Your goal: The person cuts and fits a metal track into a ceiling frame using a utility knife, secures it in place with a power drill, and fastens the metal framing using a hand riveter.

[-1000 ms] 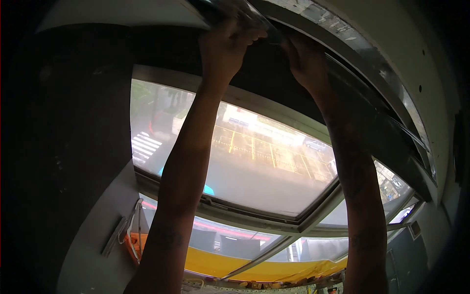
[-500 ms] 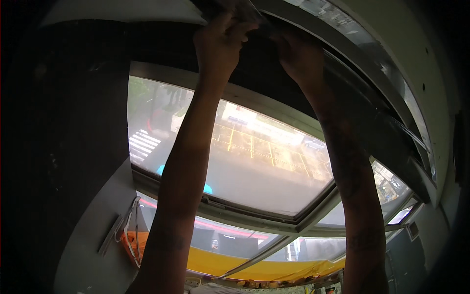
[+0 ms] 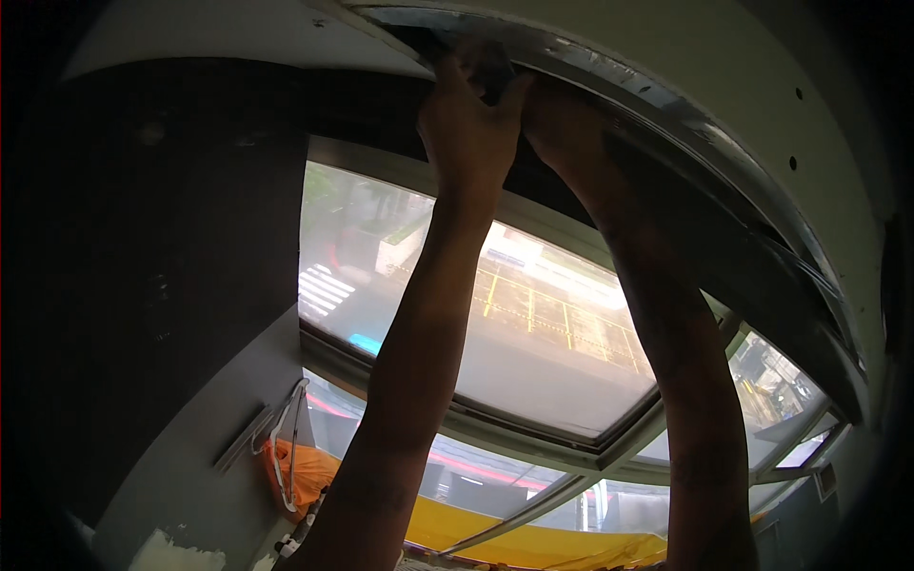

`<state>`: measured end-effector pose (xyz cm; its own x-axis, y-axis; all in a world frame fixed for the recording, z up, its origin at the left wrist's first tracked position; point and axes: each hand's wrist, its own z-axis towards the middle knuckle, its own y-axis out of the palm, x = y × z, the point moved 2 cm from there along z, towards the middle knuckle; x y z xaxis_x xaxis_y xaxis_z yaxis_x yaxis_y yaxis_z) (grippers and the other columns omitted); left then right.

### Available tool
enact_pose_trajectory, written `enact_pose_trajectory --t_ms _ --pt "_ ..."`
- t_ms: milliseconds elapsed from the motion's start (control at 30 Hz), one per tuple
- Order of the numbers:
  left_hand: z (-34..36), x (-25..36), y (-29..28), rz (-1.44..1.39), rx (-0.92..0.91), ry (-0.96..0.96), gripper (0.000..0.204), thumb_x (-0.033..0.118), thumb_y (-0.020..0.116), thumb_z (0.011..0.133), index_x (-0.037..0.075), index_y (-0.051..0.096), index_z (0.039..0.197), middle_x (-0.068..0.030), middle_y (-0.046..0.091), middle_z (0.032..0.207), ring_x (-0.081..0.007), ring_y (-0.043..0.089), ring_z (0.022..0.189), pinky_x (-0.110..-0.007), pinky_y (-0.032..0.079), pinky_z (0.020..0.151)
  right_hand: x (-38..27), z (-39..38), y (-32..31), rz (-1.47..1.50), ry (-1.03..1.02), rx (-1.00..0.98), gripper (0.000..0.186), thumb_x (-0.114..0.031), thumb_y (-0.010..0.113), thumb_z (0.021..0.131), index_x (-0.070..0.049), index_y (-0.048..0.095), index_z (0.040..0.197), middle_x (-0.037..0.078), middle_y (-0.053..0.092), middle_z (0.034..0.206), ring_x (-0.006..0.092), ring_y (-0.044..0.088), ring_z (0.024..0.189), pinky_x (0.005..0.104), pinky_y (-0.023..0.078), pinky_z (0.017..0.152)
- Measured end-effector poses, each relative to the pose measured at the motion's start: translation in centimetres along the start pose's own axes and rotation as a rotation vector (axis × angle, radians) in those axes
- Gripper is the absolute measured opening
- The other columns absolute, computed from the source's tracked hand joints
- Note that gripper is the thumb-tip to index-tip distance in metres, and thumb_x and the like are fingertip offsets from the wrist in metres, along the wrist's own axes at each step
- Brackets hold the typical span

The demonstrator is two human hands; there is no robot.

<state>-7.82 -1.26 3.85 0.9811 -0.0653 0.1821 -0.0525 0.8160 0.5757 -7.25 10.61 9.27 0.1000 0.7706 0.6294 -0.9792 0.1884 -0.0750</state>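
Both my arms reach up toward a curved metal channel at the ceiling's edge. My left hand is closed around a dark, glossy piece, its thumb on the right and its fingers on the left. That piece sits at the mouth of the channel, and its kind is too dim to make out. Close beside, to the right, is my right hand, raised against the dark band under the channel. Its fingers are lost in shadow, so their grip does not show.
Below my arms is a large framed window above a street, with lower panes and a yellow strip beneath. An orange bag and a white hanger hang at the left wall. A dark wall panel fills the left side.
The view has shifted, showing more of the channel. My hands are closer together, and the left thumb and fingers are spread wider around the dark piece.
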Motion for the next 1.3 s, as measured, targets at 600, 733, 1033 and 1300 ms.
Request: enact_pose_trajectory --t_ms 600,733,1033,1300 --pt "0.4 3.4 -2.5 0.350 0.009 0.264 0.034 0.024 0.064 0.088 -0.004 0.049 0.102 -0.0153 0.065 0.079 -0.0275 0.066 0.070 -0.034 0.051 0.066 -1.5 2.3 -0.5 0.862 0.039 -0.003 0.036 -0.024 0.058 0.086 -0.003 0.058 0.115 0.020 0.056 0.120 0.0365 0.053 0.111 0.0422 0.043 0.094" --pt "-0.2 4.1 -1.2 0.309 0.032 0.151 0.032 0.024 0.058 0.091 -0.005 0.051 0.103 -0.0153 0.065 0.076 -0.0319 0.065 0.070 -0.035 0.051 0.068 -1.1 3.1 -0.5 0.794 0.037 0.088 0.036 -0.024 0.058 0.085 -0.003 0.059 0.114 0.020 0.057 0.120 0.0365 0.054 0.111 0.0422 0.043 0.094" --pt "-0.4 3.1 -0.8 0.586 -0.043 0.184 0.038 0.009 0.061 0.080 0.001 0.050 0.115 -0.0126 0.066 0.075 -0.0246 0.065 0.070 -0.032 0.054 0.062 -2.1 2.7 -0.7 0.784 0.090 0.270 0.036 -0.024 0.060 0.083 -0.004 0.060 0.113 0.020 0.058 0.118 0.0365 0.055 0.110 0.0421 0.044 0.094" --pt "1.1 2.8 -1.5 0.424 0.026 0.432 0.025 0.007 0.056 0.081 -0.004 0.051 0.102 -0.0135 0.066 0.076 -0.0239 0.064 0.056 -0.030 0.052 0.049 -3.2 1.6 0.1 0.777 0.169 0.118 0.032 -0.019 0.062 0.079 -0.006 0.065 0.108 0.020 0.062 0.112 0.0361 0.057 0.107 0.0439 0.045 0.093"
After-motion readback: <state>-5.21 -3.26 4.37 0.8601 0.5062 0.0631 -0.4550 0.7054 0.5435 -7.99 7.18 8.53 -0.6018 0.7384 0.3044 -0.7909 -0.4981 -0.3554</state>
